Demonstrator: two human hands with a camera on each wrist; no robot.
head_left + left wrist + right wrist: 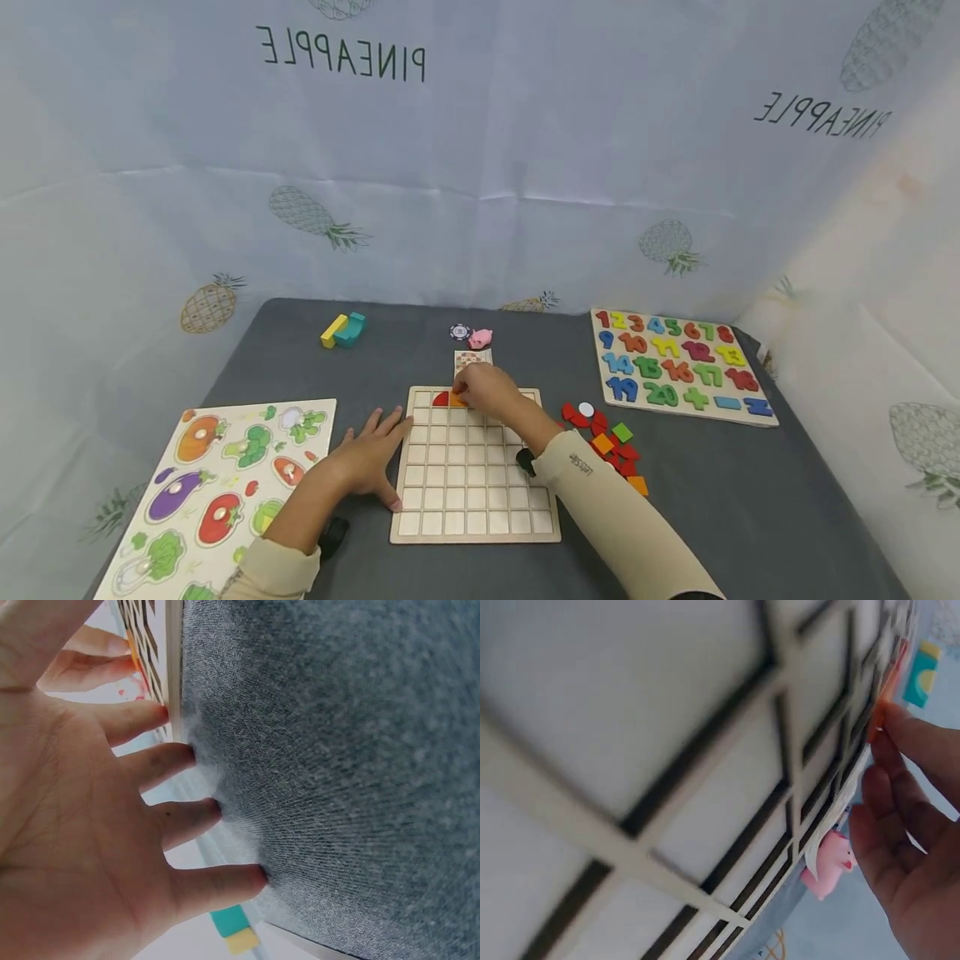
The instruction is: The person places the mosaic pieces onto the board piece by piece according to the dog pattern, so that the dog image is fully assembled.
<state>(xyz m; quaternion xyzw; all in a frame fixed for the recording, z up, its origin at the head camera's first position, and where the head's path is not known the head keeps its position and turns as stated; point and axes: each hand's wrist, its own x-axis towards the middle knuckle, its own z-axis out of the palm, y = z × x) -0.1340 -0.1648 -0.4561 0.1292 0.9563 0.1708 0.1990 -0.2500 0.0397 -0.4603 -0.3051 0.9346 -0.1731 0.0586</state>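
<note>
A wooden grid board lies flat on the dark table. At its far row my right hand pinches an orange square tile between thumb and fingers, right over a cell; the right wrist view shows the same orange tile at the fingertips. Beside it a red piece sits in the far row. My left hand rests with spread fingers along the board's left edge, thumb at the near part. In the left wrist view its fingertips press on the cloth.
Red, orange, green and white pieces lie in a loose pile right of the board. Behind it are a patterned card, a pink pig and a chip. A vegetable puzzle, a number puzzle and blocks stand around.
</note>
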